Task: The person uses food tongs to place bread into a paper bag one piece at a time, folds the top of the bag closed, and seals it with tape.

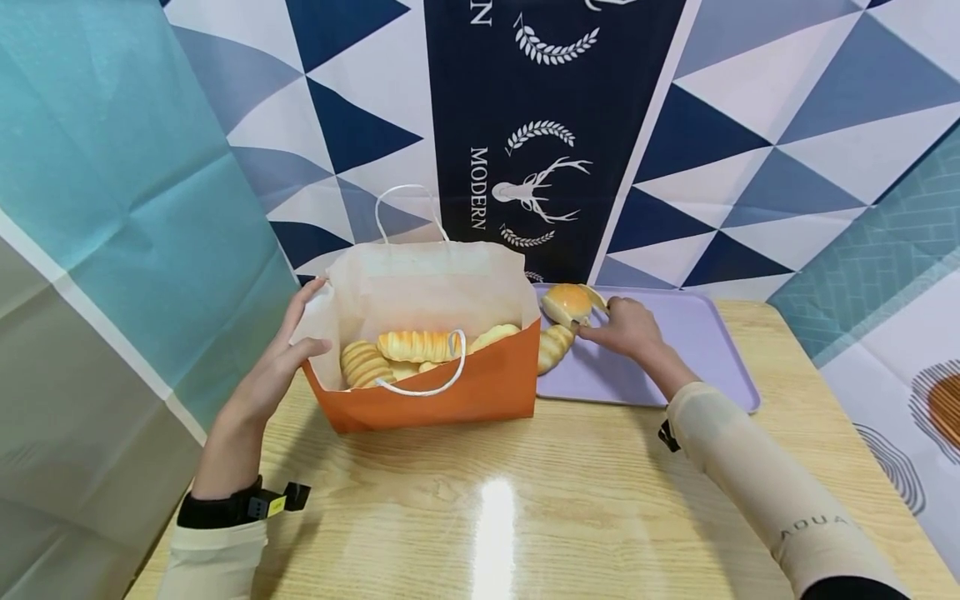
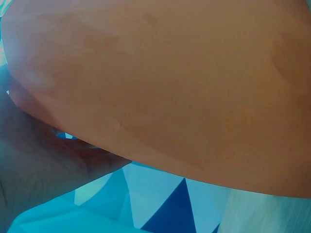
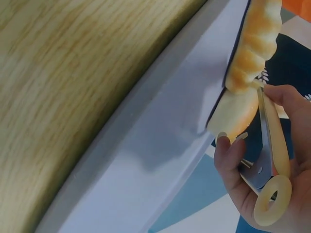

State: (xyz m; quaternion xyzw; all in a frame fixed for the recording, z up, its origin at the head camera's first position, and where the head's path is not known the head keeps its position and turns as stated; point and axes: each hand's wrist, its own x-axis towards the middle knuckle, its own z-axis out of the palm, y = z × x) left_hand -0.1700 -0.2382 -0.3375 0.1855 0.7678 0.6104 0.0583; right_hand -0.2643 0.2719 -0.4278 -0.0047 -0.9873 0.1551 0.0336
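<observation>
An orange paper bag [image 1: 480,385] with a white inside and white cord handles stands on the table, its mouth facing up. Several bread pieces lie in it, among them a ridged roll [image 1: 417,345] and a striped one [image 1: 366,365]. My left hand [image 1: 272,372] holds the bag's left rim, with the thumb over the edge. In my right hand [image 1: 628,328] is a pair of small tongs [image 3: 273,141] with cream handles and a ring at the end. The tongs' arms are around a round golden bun [image 1: 566,302] at the tray's left. A twisted bread [image 1: 553,350] lies beside it.
A lilac tray [image 1: 693,342] lies on the wooden table [image 1: 420,500], right against the bag. Patterned cloth [image 1: 547,125] hangs close behind the bag and tray, and a teal cloth [image 1: 150,192] stands at the left.
</observation>
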